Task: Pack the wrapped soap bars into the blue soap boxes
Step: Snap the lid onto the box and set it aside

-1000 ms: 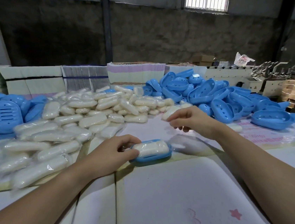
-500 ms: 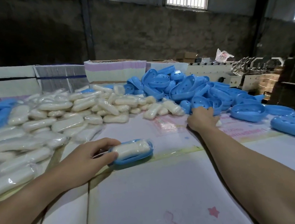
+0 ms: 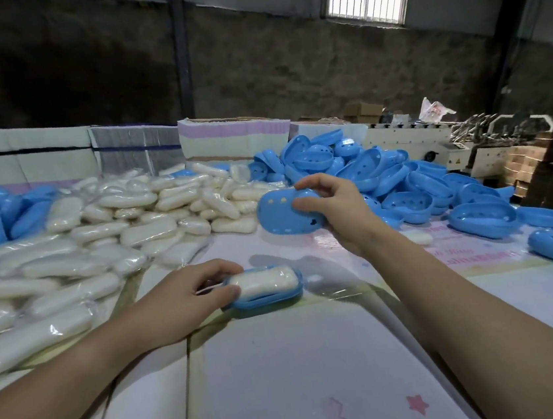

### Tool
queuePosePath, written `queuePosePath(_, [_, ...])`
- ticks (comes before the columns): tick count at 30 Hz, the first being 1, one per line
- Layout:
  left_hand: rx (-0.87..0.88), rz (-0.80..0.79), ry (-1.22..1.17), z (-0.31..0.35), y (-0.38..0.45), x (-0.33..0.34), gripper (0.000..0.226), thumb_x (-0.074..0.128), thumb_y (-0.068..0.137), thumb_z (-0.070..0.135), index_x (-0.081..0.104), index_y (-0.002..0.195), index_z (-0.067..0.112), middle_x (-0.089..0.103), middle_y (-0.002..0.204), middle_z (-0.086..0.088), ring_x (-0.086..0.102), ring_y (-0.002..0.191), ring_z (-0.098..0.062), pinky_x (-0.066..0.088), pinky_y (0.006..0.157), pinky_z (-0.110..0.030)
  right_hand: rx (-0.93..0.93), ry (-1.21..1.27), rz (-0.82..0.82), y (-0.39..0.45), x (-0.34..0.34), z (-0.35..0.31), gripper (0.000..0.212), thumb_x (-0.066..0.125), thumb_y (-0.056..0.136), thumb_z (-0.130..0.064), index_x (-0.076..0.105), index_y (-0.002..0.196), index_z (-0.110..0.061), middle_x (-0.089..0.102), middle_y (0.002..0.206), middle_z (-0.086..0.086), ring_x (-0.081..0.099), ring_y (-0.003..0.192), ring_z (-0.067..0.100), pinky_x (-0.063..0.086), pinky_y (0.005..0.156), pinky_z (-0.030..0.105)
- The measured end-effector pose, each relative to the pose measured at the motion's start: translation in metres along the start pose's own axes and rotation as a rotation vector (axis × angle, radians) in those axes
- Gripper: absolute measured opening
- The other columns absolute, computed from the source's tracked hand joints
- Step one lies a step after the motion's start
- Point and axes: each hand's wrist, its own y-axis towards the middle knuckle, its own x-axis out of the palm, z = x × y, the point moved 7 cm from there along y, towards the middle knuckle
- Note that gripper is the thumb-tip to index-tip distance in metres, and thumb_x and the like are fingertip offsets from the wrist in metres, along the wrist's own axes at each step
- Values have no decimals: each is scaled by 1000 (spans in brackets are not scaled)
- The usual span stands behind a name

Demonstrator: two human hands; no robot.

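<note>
Head view, right hand [image 3: 337,209] raised gripping blue lid [image 3: 286,216], left hand [image 3: 188,298] steadying filled box [image 3: 267,288]

A second ago the right hand [image 3: 335,211] was empty, fingers loosely curled above the table near the edge of the soap pile. Half a second ago it had reached out to the heap of blue boxes [image 3: 398,174] on the right and lay among them. Now it has come back toward the middle and is raised off the table, fingers closed around a blue box half [image 3: 284,213] that it did not have before, its holed underside turned toward the camera, above and just beyond the filled tray.
</note>
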Motion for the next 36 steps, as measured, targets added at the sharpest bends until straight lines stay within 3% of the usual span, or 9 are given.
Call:
queuePosePath(4, [-107,-4,-186,-8,-2,1,51,69,79,38,46,124,36,72,98,9,67,89,-13,50,90,-24,240,438,-271,-14,50,8,15,65,86,-1,71,95,-12,70,87,7,68,78,18,57,67,30])
queuePosePath(6, [-98,-22,-206,-6,-3,1,57,70,80,36,44,130,34,71,85,18,66,81,-10,51,91,-31,267,274,-320,-17,60,13,13,64,90,-7,73,97,-13,71,97,6,69,85,17,57,75,31])
queuePosePath(9, [-94,-39,-251,-4,-3,1,53,73,90,22,46,135,24,69,78,20,64,77,0,55,86,-26,115,-298,-315,-14,56,14,12,66,92,-27,75,101,-24,69,107,-7,66,98,11,54,81,25])
queuePosePath(14, [-104,-33,-240,-2,-2,-1,60,68,73,35,50,130,28,72,104,8,68,89,-4,56,91,-34,81,-464,-512,-23,56,17,28,69,83,-46,70,110,-38,68,108,-15,64,100,5,53,84,19])
queuePosePath(19, [-108,-26,-252,-7,-1,-1,58,68,72,33,50,127,33,74,101,5,70,88,-6,54,84,-25,-27,-821,-643,-23,53,9,68,75,64,-62,57,128,-44,57,117,-23,55,102,-6,47,82,15])
queuePosePath(23, [-117,-30,-242,-11,1,1,52,72,88,27,46,133,32,73,103,3,69,94,-10,52,93,-28,-97,-870,-574,-19,42,-8,60,69,59,-71,64,111,-43,63,104,-20,59,95,1,51,82,27])
queuePosePath(28, [-119,-55,-180,-11,1,1,46,69,93,27,46,131,36,72,109,6,68,97,-2,51,90,-21,91,-996,-699,-25,40,10,63,68,52,-77,62,104,-41,61,105,-11,58,96,10,52,90,41])
queuePosePath(32, [-105,-92,-180,-8,-1,-1,30,68,93,23,56,120,31,73,109,5,69,98,-6,53,90,-25,82,-984,-700,-27,52,12,59,69,51,-76,62,101,-45,60,104,-18,57,96,4,52,89,39])
queuePosePath(36, [-92,-174,-233,-8,-2,-3,35,71,91,19,57,123,25,75,112,8,69,106,-8,50,92,-26,36,-964,-733,-30,62,10,57,70,55,-73,60,108,-53,61,102,-22,55,92,-3,50,83,32])
